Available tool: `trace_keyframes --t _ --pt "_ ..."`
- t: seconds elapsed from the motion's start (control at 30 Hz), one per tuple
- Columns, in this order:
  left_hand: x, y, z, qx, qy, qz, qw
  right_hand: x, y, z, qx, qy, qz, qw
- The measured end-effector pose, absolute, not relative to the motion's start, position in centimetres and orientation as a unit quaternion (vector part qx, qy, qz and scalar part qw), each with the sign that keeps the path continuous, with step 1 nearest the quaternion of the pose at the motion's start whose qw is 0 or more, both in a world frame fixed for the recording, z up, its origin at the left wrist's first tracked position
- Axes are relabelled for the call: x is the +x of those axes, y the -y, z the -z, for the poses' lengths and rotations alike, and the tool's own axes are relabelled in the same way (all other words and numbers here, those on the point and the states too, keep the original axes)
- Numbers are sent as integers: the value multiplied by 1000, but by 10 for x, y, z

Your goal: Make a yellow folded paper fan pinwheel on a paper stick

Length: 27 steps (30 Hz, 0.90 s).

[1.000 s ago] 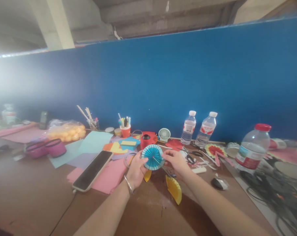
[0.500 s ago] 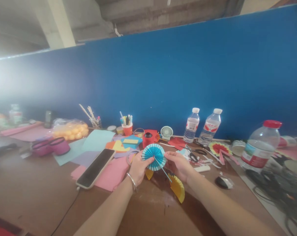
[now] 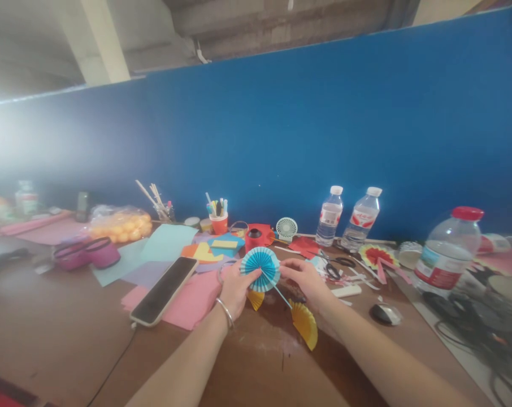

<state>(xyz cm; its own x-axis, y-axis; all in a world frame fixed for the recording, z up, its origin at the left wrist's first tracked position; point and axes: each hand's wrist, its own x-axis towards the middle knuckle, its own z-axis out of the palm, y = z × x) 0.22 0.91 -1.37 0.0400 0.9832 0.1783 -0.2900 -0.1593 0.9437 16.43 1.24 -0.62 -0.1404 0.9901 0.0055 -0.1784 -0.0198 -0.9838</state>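
A round pleated paper fan (image 3: 262, 267), blue with a pale rim, is held up above the table. My left hand (image 3: 234, 289) pinches its left side, thumb lying across the front towards the centre. At the right rim the fingers of my right hand (image 3: 306, 281) are closed on the edge. A thin light-blue strip (image 3: 283, 297) slants out below the disc; its upper end is hidden behind the paper. Beneath my hands, a yellow pleated piece (image 3: 305, 326) lies to the right and a smaller yellow pleated piece (image 3: 256, 300) shows just under the disc.
Left of my hands are a phone (image 3: 165, 291) with a cable and coloured paper sheets (image 3: 192, 299). Behind stand a red cup of pens (image 3: 218, 224) and a small fan (image 3: 286, 228). To the right are scissors (image 3: 334, 270), water bottles (image 3: 329, 217), a mouse (image 3: 385, 314) and a large bottle (image 3: 446, 254).
The blue paper fan has shifted slightly left with my hands. The thin strip, which crossed the front of the disc from its centre, now emerges from behind the lower right rim.
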Motion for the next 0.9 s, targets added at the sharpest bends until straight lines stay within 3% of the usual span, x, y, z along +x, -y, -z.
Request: trace_keyframes --t 0.23,0.47,0.6,0.67,0.8,0.9 --pt "3 -10 19 476 -387 -594 521 161 -12 9 -467 537 -502 492" --pt "3 -12 20 453 -354 -605 551 161 -19 23 -381 468 -574 554" --pt "-3 -17 21 416 -361 -630 548 178 -28 22 -410 416 -510 632" --pt "-5 -18 21 414 -369 -632 541 190 -34 20 -483 456 -432 610" --pt "-4 -17 23 429 -382 -631 522 210 -39 18 -622 580 -209 483" --pt "-3 -16 24 444 -400 -625 502 213 -39 18 -640 606 -175 439"
